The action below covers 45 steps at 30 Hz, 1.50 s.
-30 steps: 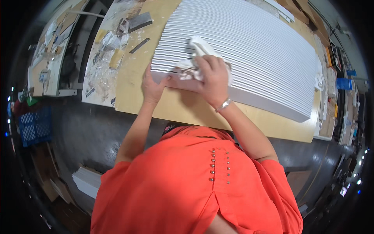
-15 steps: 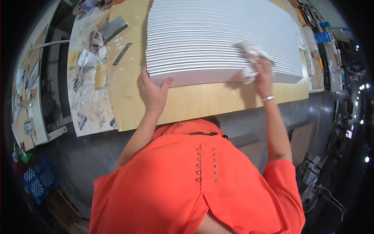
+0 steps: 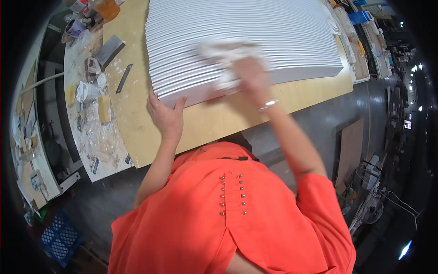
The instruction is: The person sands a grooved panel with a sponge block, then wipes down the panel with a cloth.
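At the near left corner of the white ridged stack, the left hand rests open, thumb spread. Along the stack's front, the right hand grips a blurry white cloth. Under the stack is a yellow board.

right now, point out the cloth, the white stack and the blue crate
Cloth (image 3: 226, 54): head view, on its blurred, bunched middle.
White stack (image 3: 253, 25): head view, on its ridged top.
Blue crate (image 3: 60, 236): head view, on its latticed side.
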Each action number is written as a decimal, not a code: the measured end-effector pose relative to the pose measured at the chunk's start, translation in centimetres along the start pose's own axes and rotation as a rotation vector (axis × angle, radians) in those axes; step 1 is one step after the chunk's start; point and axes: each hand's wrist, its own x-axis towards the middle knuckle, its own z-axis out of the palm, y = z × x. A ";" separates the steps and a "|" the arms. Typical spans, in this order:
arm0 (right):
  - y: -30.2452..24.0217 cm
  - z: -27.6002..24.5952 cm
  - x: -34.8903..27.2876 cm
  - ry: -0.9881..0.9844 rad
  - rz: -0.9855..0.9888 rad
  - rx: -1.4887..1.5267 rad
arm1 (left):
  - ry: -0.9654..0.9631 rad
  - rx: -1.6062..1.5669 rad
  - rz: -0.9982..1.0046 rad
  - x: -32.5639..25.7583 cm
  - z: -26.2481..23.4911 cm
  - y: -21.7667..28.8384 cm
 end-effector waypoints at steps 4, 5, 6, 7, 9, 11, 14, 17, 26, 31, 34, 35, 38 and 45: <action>7.1 -7.9 -3.9 -0.045 0.515 -0.313 | -0.020 -0.022 -0.001 0.1 0.2 0.4; 5.1 -7.6 -1.7 0.083 0.481 -0.298 | -0.010 -0.016 -0.008 0.1 0.2 0.2; 3.4 -6.4 0.1 0.215 0.449 -0.289 | -0.005 0.007 0.004 0.3 0.3 0.2; 1.2 -3.3 1.2 0.281 0.243 -0.206 | -0.008 0.031 0.020 0.1 0.5 0.1; -5.9 2.0 3.0 0.061 0.044 0.000 | -0.010 0.031 0.075 -0.1 0.6 -0.7; -5.8 2.5 2.6 -0.009 -0.055 0.005 | -0.023 0.035 0.139 0.0 0.2 -0.9; -0.9 0.5 0.4 -0.124 0.013 -0.097 | -0.006 -0.009 0.032 0.1 0.1 -0.3; 4.8 -4.4 -2.6 0.203 0.493 -0.109 | -0.023 -0.009 0.010 0.0 -0.5 0.2; -11.0 -1.2 5.6 0.098 0.650 1.066 | -0.325 -0.374 0.459 1.9 -2.0 8.3; 1.0 -8.5 -0.1 0.062 0.708 0.501 | -0.527 -0.648 0.108 5.0 -1.4 9.3; 14.0 -15.4 -9.3 0.166 0.788 -0.088 | -0.500 -0.123 0.667 5.5 -1.9 10.2; 18.3 -18.1 -12.4 0.196 0.891 -0.144 | -0.577 0.066 0.815 5.3 -1.1 11.4; 29.1 -23.7 -21.3 0.272 1.088 -0.188 | -0.720 0.276 0.986 4.5 1.9 14.6; 38.1 -23.9 -22.2 0.171 1.074 0.698 | -0.923 0.352 0.985 2.1 12.1 22.8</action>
